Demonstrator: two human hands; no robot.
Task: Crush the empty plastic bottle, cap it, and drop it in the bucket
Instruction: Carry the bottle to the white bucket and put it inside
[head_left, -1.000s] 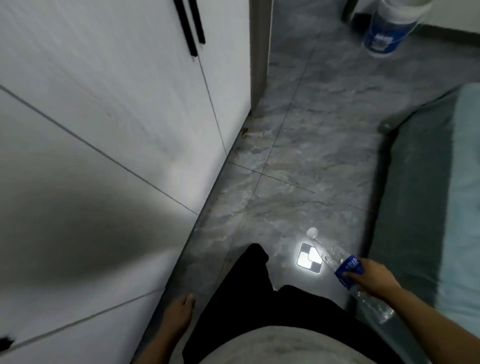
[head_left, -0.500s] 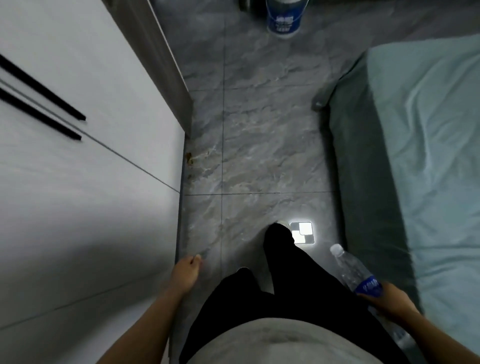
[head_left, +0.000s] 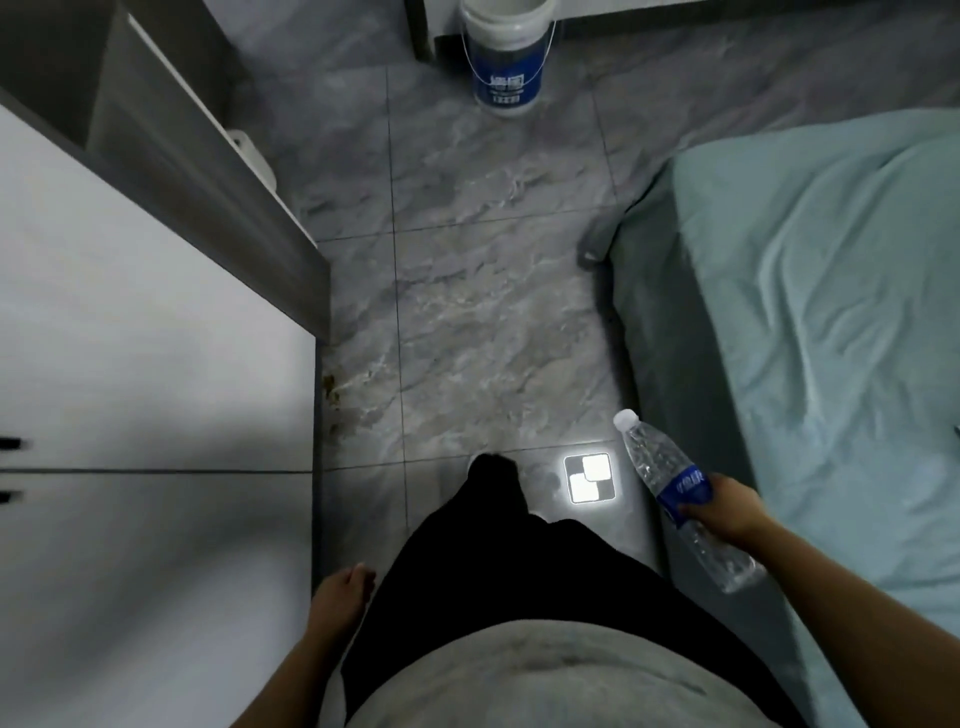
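Fingers of the right hand (head_left: 727, 506) wrap closed around the plastic bottle (head_left: 675, 491) at its blue label, thumb on the near side, so the grip is firmly shut on the bottle's middle. Its long axis runs on a slant: the white cap (head_left: 625, 418) points away from the person and a little leftward, while the clear base points back toward the right forearm. It looks uncrushed, with the cap on. It hangs in the air over the edge of the floor, just beside the bed (head_left: 831, 312) with its pale green sheet. The left hand (head_left: 345, 592) hangs low beside the black trousers with fingers loosely curled, holding nothing. A bright square reflection (head_left: 589, 478) lies on the grey marbled floor (head_left: 493, 312) between bottle and foot. White cabinets (head_left: 130, 338) stand along the left. Far ahead, well apart from the bottle, the bucket (head_left: 506, 57) stands upright and open on the floor.
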